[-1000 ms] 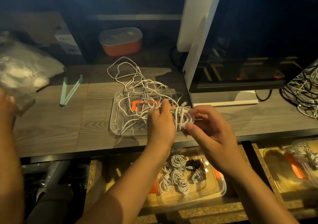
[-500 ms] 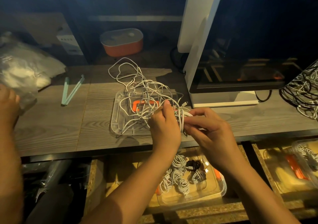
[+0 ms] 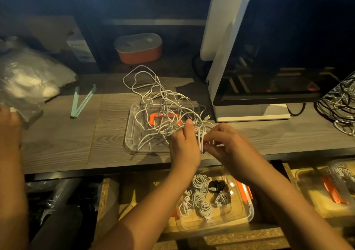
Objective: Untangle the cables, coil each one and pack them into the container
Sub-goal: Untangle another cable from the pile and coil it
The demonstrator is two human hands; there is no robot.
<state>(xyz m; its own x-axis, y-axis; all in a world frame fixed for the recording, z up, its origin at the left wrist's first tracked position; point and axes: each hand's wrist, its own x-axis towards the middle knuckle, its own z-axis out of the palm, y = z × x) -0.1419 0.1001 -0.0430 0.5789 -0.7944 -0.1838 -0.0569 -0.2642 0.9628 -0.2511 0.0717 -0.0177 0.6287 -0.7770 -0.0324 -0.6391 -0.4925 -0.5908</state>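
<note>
Holding one white cable bundle in both grips at the counter's front edge.

Nearest me, in the open drawer below, the clear container (image 3: 249, 211) has a cluster of coiled white cables (image 3: 199, 199) and one black coil (image 3: 216, 185) in it. Just above, my left grip (image 3: 185, 149) curls round a cable bundle (image 3: 200, 140) of white loops, and my right grip (image 3: 228, 146) pinches the same bundle from the other side. Right behind the hands I see a loose tangle (image 3: 163, 103) of white cables spilling over a clear tray (image 3: 128, 136) on the counter (image 3: 57, 138). Off to the left lie a pale green clip (image 3: 81, 103) and a crumpled plastic bag (image 3: 25, 76). A second tangle (image 3: 340, 105) sits at the far right. At the back stand an orange tub (image 3: 138, 48) and a white-framed dark screen (image 3: 288, 57).
</note>
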